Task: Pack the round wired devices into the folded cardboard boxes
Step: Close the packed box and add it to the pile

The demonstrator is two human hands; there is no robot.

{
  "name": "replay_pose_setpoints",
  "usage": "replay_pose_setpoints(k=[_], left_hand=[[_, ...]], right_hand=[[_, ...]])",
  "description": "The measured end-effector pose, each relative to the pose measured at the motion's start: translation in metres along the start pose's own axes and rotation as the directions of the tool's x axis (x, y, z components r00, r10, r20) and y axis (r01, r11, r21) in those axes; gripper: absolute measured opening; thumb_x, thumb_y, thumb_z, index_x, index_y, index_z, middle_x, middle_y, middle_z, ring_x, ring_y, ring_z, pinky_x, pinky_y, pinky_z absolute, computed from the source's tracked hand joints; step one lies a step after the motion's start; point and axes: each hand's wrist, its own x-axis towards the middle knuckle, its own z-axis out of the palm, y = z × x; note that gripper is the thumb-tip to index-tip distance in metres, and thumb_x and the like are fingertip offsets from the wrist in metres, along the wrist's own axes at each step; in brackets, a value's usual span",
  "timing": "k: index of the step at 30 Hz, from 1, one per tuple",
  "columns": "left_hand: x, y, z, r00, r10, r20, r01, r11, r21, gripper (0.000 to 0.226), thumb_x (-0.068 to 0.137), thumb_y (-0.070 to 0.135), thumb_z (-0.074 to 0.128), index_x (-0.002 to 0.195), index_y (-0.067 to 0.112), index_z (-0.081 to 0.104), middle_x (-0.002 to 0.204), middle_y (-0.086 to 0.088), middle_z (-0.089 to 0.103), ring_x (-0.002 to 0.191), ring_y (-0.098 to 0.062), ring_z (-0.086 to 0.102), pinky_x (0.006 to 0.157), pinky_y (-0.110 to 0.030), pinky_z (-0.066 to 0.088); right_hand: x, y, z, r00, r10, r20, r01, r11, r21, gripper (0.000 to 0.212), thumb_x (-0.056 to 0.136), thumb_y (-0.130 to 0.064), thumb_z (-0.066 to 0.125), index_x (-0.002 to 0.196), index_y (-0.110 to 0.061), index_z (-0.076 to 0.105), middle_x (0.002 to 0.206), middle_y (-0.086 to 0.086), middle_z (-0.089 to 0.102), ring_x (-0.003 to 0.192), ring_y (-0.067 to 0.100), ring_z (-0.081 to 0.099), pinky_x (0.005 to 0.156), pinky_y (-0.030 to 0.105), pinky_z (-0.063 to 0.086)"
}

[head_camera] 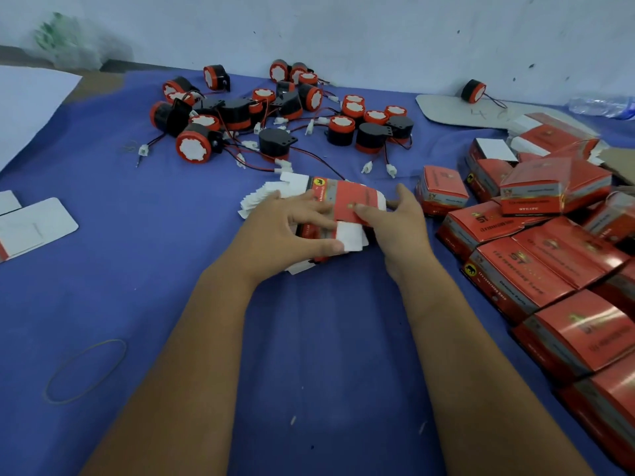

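Your left hand (pixel 292 225) and right hand (pixel 395 218) meet at the middle of the frame over a fanned stack of flat box blanks (pixel 275 201). Both pinch the top blank (pixel 347 201): the left thumb sits on a white flap at its near edge, and the right thumb presses its red face with the fingers curled round the far side.

That blank is thin printed card, glossy red outside and matt white inside. Judge it light, springy and slick, so it will slide off the stack easily and crease if squeezed. Hold it by opposite edges and push inward to pop it square; keep off the flaps, which look likely to bend.

The round wired devices (pixel 275 108) lie heaped at the upper middle of the blue cloth surface (pixel 171 304). They are stubby black plastic drums with red rims and white faces, probably hard and light. Their thin red and black leads end in white plugs and are tangled, so lift by the body, not the wire.

Made-up boxes (pixel 525 266) are piled at the right edge.
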Motion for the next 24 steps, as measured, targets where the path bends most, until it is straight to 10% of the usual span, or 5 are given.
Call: replay_pose_setpoints(k=[3,9,17,21,24], left_hand=[[0.003,-0.003,-0.002,0.992,-0.098,-0.082,0.112,0.977,0.179,0.1,0.056,0.061,0.086,0.144,0.044,0.041,0.163,0.007,0.016,0.151,-0.013,0.004,0.12,-0.046,0.009],[0.001,-0.015,-0.011,0.99,-0.13,0.045,0.134,0.986,-0.103,0.12,0.05,0.054,0.088,0.141,0.068,0.011,0.126,0.047,0.03,0.114,0.026,0.032,0.088,-0.006,0.033],[0.004,-0.015,-0.014,0.974,-0.069,0.217,0.115,0.971,-0.209,0.102,0.057,0.046,0.088,0.133,0.074,0.027,0.135,0.038,0.049,0.111,0.023,0.05,0.077,-0.001,0.045],[0.004,-0.017,-0.011,0.984,-0.063,0.168,0.101,0.968,-0.23,0.102,0.055,0.048,0.087,0.137,0.067,0.03,0.134,0.037,0.045,0.107,0.027,0.047,0.075,-0.001,0.045],[0.005,-0.019,-0.008,0.993,-0.107,0.043,0.113,0.971,-0.212,0.105,0.053,0.051,0.083,0.146,0.048,0.035,0.134,0.026,0.044,0.112,0.018,0.045,0.078,0.0,0.041]], right_hand=[[0.004,0.0,-0.009,0.993,0.104,0.053,-0.111,0.977,0.18,0.087,0.087,-0.002,0.068,0.154,-0.008,0.014,0.126,0.009,0.057,0.103,0.019,0.058,0.076,0.025,0.046],[0.009,-0.008,-0.021,0.984,0.152,0.094,-0.177,0.903,0.391,0.006,0.089,-0.003,0.062,0.09,-0.008,0.063,0.082,0.006,0.068,0.073,0.017,0.066,0.062,0.025,0.055],[0.009,-0.012,-0.034,0.977,-0.186,0.107,0.214,0.841,-0.497,0.071,0.085,-0.037,0.07,0.146,-0.019,0.038,0.147,0.002,0.042,0.13,0.02,0.043,0.096,0.028,0.04],[-0.002,-0.018,-0.026,0.95,-0.172,0.262,0.307,0.677,-0.668,0.052,0.082,-0.055,0.067,0.121,-0.023,0.058,0.108,-0.006,0.051,0.083,0.01,0.054,0.054,0.017,0.04],[-0.004,-0.023,-0.03,0.966,-0.209,0.154,0.256,0.669,-0.698,0.053,0.076,-0.057,0.072,0.106,-0.019,0.051,0.103,-0.003,0.055,0.085,0.013,0.055,0.064,0.025,0.045]])
